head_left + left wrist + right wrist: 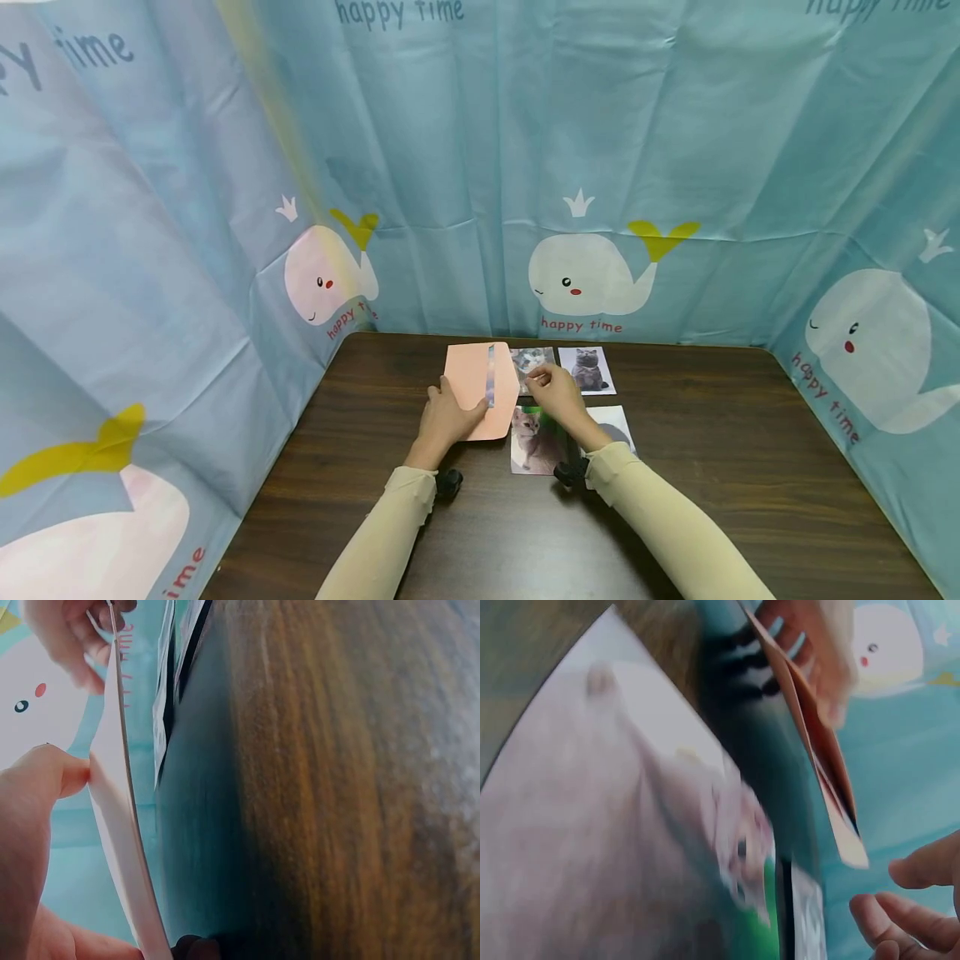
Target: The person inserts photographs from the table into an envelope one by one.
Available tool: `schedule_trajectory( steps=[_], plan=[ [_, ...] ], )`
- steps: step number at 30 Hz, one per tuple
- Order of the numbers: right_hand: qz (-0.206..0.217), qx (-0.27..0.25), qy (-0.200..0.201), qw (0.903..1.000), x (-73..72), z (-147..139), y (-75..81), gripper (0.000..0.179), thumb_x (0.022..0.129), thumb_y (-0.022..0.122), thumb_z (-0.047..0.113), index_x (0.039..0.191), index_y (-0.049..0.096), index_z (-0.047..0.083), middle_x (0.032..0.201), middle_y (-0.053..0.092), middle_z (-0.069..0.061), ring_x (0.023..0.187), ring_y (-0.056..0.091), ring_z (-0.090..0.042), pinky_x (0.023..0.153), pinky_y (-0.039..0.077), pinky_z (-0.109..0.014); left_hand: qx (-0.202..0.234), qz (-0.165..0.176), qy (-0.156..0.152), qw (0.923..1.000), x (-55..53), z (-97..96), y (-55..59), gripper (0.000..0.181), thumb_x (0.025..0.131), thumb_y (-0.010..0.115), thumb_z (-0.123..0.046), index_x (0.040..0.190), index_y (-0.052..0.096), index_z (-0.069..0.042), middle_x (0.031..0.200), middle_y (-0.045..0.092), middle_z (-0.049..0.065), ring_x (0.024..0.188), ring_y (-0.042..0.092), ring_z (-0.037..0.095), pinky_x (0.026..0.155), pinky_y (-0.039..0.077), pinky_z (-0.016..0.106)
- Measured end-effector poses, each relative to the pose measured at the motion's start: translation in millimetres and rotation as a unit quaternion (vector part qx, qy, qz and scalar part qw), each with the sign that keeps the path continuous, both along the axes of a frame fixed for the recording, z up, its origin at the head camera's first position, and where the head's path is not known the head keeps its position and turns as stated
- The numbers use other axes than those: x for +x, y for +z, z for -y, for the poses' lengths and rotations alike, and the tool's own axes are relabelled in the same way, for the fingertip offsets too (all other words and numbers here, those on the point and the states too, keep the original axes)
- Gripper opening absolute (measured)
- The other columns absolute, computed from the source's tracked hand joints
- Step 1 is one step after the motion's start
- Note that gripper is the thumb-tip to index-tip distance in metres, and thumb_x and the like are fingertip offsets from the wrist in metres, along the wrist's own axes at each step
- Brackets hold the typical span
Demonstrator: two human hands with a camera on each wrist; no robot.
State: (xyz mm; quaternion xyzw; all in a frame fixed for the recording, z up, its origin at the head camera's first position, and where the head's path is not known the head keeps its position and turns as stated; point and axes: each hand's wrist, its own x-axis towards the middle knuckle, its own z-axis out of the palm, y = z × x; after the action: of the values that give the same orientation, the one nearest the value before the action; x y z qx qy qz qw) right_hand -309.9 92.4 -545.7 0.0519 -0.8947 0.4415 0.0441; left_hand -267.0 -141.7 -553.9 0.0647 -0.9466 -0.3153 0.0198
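The pink envelope sits between the hands, raised above the worktop. The left hand grips its near left part, thumb on the face, fingers beneath. The right hand, thumb and fingers parted and slightly bent, holds nothing, just beside the flap, above cat pictures.

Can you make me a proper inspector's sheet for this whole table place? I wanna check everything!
Surface: brown table, shiny near the front.
Job's things: peach envelope, held above the table; fluffy cat picture, grey cat picture, kitten picture and a partly hidden picture.
Clutter: nothing seen.
Grips: left grip pinches the envelope; right grip has thumb and fingers apart, holding nothing.
Cables: nothing seen.
Surroundings: blue curtain with whales and "happy time" words.
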Motion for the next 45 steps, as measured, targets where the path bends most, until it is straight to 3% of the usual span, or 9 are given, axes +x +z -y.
schedule_trajectory(
  steps=[3, 10, 17, 24, 34, 45],
  plan=[
    [-0.001, 0.009, -0.008, 0.9999, 0.1, -15.3, 0.7, 0.022, 0.101, 0.074, 0.025, 0.114, 0.077, 0.008, 0.097, 0.073, -0.009, 0.082, 0.067, -0.024, 0.072, 0.053, -0.042, 0.001, 0.003, -0.001, 1.0000, -0.6, 0.0, 0.0, 0.119, 0.091, 0.072, -0.064, 0.167, 0.018, 0.010, 0.148, 0.040, 0.041, 0.124, 0.059, 0.057, 0.102, 0.052, 0.062],
    [0.001, 0.047, -0.021, 0.9987, -4.7, -51.1, -3.5, 0.035, 0.100, 0.077, 0.031, 0.122, 0.073, 0.004, 0.100, 0.074, -0.012, 0.078, 0.067, -0.026, 0.067, 0.053, -0.043, 0.002, 0.003, 0.001, 1.0000, -1.6, 0.3, -0.6, 0.120, 0.090, 0.073, -0.064, 0.167, 0.017, 0.010, 0.150, 0.039, 0.041, 0.127, 0.057, 0.058, 0.104, 0.051, 0.063],
    [0.001, 0.083, -0.061, 0.9946, -8.2, -81.5, -7.4, 0.037, 0.097, 0.079, 0.035, 0.119, 0.075, 0.006, 0.101, 0.074, -0.010, 0.093, 0.069, -0.032, 0.078, 0.053, -0.051, 0.000, 0.004, 0.000, 1.0000, 0.3, -0.3, 0.5, 0.120, 0.090, 0.072, -0.065, 0.166, 0.018, 0.011, 0.149, 0.039, 0.041, 0.127, 0.057, 0.058, 0.105, 0.050, 0.062],
    [0.022, 0.110, -0.095, 0.9891, -13.9, -104.8, -11.1, 0.053, 0.096, 0.079, 0.043, 0.128, 0.068, 0.002, 0.113, 0.066, -0.019, 0.112, 0.057, -0.043, 0.086, 0.048, -0.059, 0.002, -0.001, 0.001, 1.0000, 1.3, -0.5, 0.8, 0.119, 0.090, 0.072, -0.064, 0.166, 0.020, 0.011, 0.149, 0.040, 0.041, 0.126, 0.058, 0.058, 0.104, 0.050, 0.062],
    [0.080, 0.124, -0.109, 0.9831, -20.4, -118.4, -14.1, 0.073, 0.094, 0.079, 0.052, 0.136, 0.054, -0.002, 0.134, 0.052, -0.031, 0.123, 0.049, -0.051, 0.095, 0.045, -0.066, -0.005, -0.005, 0.001, 1.0000, 0.7, -0.5, -1.2, 0.118, 0.090, 0.074, -0.063, 0.165, 0.022, 0.012, 0.148, 0.041, 0.042, 0.126, 0.058, 0.059, 0.104, 0.051, 0.063],
    [0.106, 0.188, -0.113, 0.9698, -30.5, -116.8, -17.1, 0.086, 0.087, 0.082, 0.063, 0.121, 0.052, -0.010, 0.121, 0.049, -0.033, 0.112, 0.054, -0.054, 0.084, 0.050, -0.061, -0.008, -0.008, 0.003, 0.9999, 1.8, -2.1, -0.2, 0.118, 0.090, 0.073, -0.063, 0.165, 0.022, 0.012, 0.147, 0.041, 0.042, 0.126, 0.057, 0.059, 0.104, 0.051, 0.063]
  ],
)
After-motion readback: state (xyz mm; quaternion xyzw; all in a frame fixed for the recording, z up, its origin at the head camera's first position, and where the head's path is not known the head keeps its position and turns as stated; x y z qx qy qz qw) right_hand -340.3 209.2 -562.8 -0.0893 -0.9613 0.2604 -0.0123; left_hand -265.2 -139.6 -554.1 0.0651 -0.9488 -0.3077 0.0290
